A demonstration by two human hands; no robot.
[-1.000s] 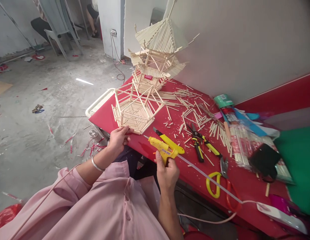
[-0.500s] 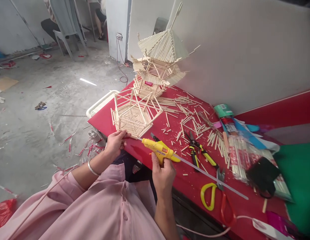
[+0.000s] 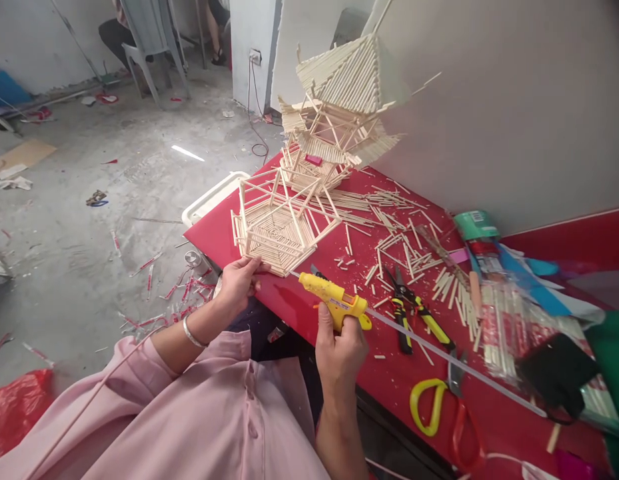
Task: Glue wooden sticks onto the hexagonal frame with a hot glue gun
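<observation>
My left hand [image 3: 238,285] pinches the near edge of a hexagonal stick frame [image 3: 279,227] lying on the red table [image 3: 229,233]. My right hand [image 3: 340,347] grips a yellow glue gun [image 3: 334,300] by its handle. The gun's nozzle points left and touches the frame's near edge, and a long clear glue stick [image 3: 459,367] trails out behind it. Behind the frame stands a tall pagoda model of sticks [image 3: 339,113].
Loose sticks [image 3: 399,240] litter the table. Yellow-handled pliers [image 3: 414,310], yellow and red scissors [image 3: 439,400], stick packets [image 3: 509,320] and a green tape roll [image 3: 472,223] lie to the right. A white tray [image 3: 214,197] sits beyond the table's left corner. A chair [image 3: 149,47] stands on the littered floor.
The glue gun's nozzle has moved left from over the table to the frame's near edge. My left hand has kept its hold on the frame. The view has shifted slightly.
</observation>
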